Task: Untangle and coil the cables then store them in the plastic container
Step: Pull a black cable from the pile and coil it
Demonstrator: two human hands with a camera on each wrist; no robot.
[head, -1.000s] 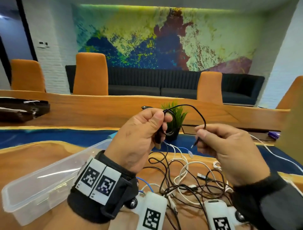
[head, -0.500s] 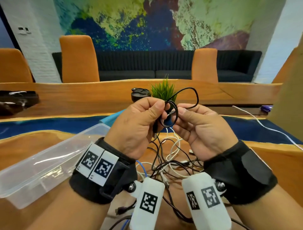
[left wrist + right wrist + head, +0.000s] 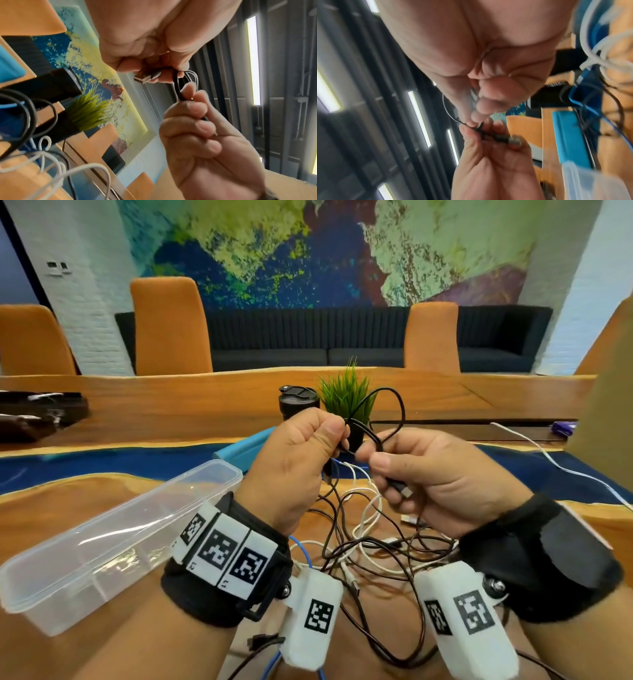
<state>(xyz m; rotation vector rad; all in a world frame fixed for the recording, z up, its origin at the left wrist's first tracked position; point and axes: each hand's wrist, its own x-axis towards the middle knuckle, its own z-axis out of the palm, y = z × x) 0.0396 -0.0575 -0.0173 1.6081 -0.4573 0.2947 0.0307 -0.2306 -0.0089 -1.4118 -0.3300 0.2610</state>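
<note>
A thin black cable (image 3: pixel 397 405) is held up over the table, looped above both hands. My left hand (image 3: pixel 337 436) pinches its gathered loops; the left wrist view shows a metal USB plug (image 3: pixel 147 79) at those fingertips (image 3: pixel 163 75). My right hand (image 3: pixel 373 460) grips the same cable right beside them, and the other plug (image 3: pixel 406 492) sticks out below its fingers. In the right wrist view my right hand (image 3: pixel 474 121) meets the left hand's fingers (image 3: pixel 496 129). The clear plastic container (image 3: pixel 212 470) lies on the left and holds nothing.
A tangle of black, white and blue cables (image 3: pixel 370 539) covers the wooden table under my hands. Behind them stand a small green plant (image 3: pixel 346 395), a black cup (image 3: pixel 298 402) and a blue lid (image 3: pixel 239 450). A white cable (image 3: pixel 548 457) trails right.
My right hand came in from the right with a loop and joined the left hand. It now grips the cable's end beside the coil, plug hanging below.
</note>
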